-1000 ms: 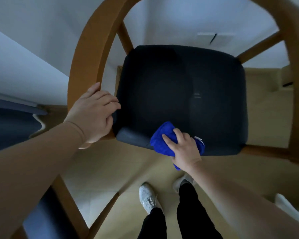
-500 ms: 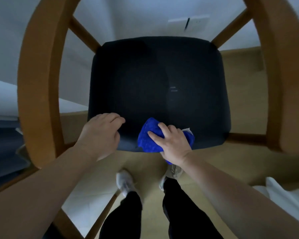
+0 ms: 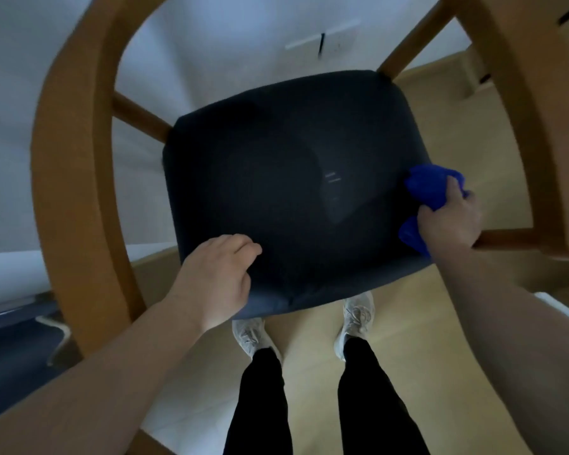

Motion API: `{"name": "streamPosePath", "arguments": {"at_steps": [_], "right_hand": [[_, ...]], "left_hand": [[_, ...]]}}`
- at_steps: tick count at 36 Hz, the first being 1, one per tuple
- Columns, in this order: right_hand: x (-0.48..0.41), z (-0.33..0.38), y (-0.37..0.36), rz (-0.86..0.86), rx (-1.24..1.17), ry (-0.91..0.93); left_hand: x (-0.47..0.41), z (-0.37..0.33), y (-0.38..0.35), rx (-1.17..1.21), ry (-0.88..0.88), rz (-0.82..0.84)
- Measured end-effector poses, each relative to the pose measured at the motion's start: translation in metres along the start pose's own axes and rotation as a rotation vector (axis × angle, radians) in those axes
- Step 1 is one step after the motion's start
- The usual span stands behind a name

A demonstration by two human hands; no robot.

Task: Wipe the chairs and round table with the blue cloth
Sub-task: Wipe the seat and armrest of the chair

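While my right hand [image 3: 447,224] is clamped around the bunched blue cloth [image 3: 431,188] at the right edge of the seat cushion [image 3: 293,192], just beside the right rail of the chair [image 3: 523,238], my left hand [image 3: 214,277] rests with bent fingers on the near-left corner. I cannot tell whether its thumb hooks under the edge. I judge the cloth soft, light and limp, so 1 full-fisted wad suits it best. The padded seat should give a little under pressure, and the chair may need steadying.
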State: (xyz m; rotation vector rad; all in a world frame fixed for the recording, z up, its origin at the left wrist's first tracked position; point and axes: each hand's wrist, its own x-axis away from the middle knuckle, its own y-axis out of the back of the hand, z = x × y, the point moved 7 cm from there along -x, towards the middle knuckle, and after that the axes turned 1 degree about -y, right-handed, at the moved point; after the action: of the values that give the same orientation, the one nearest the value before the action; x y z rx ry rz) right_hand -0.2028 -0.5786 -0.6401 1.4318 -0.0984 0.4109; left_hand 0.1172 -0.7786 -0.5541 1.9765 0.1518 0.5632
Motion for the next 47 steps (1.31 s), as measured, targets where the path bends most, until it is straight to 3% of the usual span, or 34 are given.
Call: {"name": "streamPosePath", "arguments": {"at_steps": [3, 18, 23, 30, 34, 38, 47], "right_hand": [[-0.009, 0.005, 0.006, 0.042, -0.066, -0.134], [0.034, 0.037, -0.008, 0.044, -0.069, -0.143], [0.077, 0.086, -0.035, 0.145, 0.056, 0.097], [0.154, 0.176, -0.076, 0.315, 0.29, 0.651], [0.155, 0.188, -0.08, 0.307, 0.327, 0.821], [0.159, 0.203, -0.086, 0.312, 0.376, 1.184], [0.15, 0.209, -0.086, 0.322, 0.371, 1.293]], "left_hand": [[-0.008, 0.006, 0.016, -0.026, -0.061, -0.009], [-0.029, 0.033, 0.074, -0.123, -0.217, -0.014], [-0.027, 0.05, 0.094, -0.165, -0.214, -0.054], [-0.005, 0.085, 0.106, -0.216, -0.104, -0.049], [-0.005, 0.085, 0.109, -0.22, -0.115, -0.096], [-0.013, 0.086, 0.11, -0.213, -0.087, -0.105], [-0.013, 0.089, 0.109, -0.231, -0.037, -0.112]]}}
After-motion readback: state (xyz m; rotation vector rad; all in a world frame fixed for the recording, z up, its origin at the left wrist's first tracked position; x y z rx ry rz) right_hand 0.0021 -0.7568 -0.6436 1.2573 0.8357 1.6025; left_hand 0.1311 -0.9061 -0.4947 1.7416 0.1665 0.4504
